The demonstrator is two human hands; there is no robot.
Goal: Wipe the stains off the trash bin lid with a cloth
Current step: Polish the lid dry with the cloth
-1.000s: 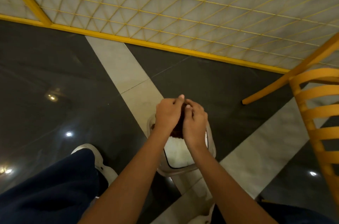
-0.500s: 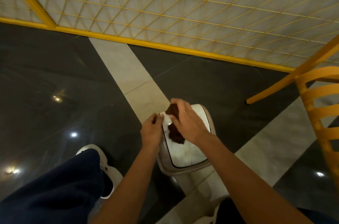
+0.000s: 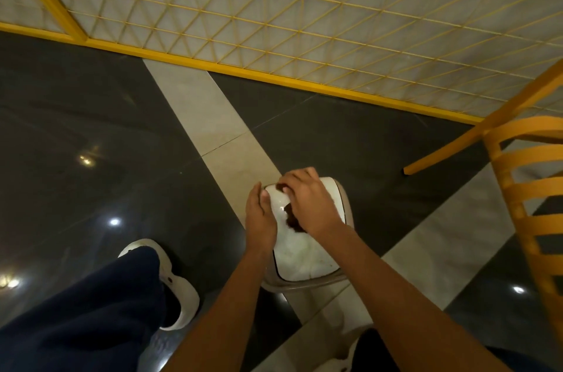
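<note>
Head view. Most of the dark brown cloth (image 3: 293, 220) is hidden under the right hand (image 3: 310, 204); only a ragged edge shows below the palm. The fingers of the left hand (image 3: 261, 219) pass out of sight over the left side of the bin (image 3: 348, 205), so its grip cannot be told; its thumb lies at the lid's corner. Surroundings: dark glossy floor (image 3: 91, 115) crossed by pale strips, a yellow grid panel (image 3: 304, 15) beyond, a yellow slatted chair (image 3: 530, 207) cut off at right, a white shoe (image 3: 182, 295) and a navy trouser leg (image 3: 79, 310) at left. The right hand, fingers bent, presses the cloth onto the far half of the white trash bin lid (image 3: 304, 252); the near half lies bare.
</note>
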